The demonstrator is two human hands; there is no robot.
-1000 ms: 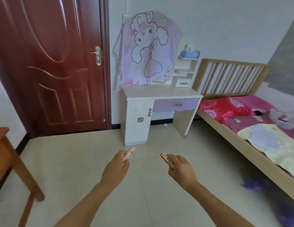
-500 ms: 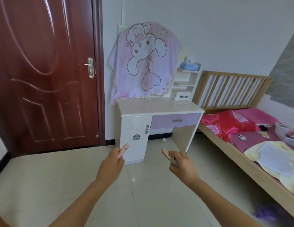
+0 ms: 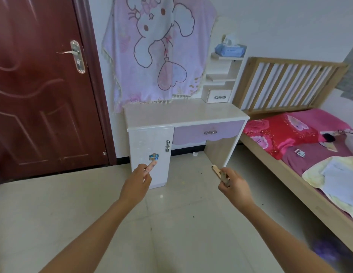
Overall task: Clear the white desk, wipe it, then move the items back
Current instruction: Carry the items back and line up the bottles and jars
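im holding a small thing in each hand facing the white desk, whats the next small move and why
Probably walk closer to the white desk and set both items on its top. The left hand pinches a small pink item, the right hand grips a tan stick-shaped item, and both hang over the floor, short of the desk.

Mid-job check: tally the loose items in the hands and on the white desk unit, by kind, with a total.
small pink item, pinched in the left hand: 1
tan stick-like item, held in the right hand: 1
blue tissue pack, on the top shelf of the white desk: 1
Total: 3
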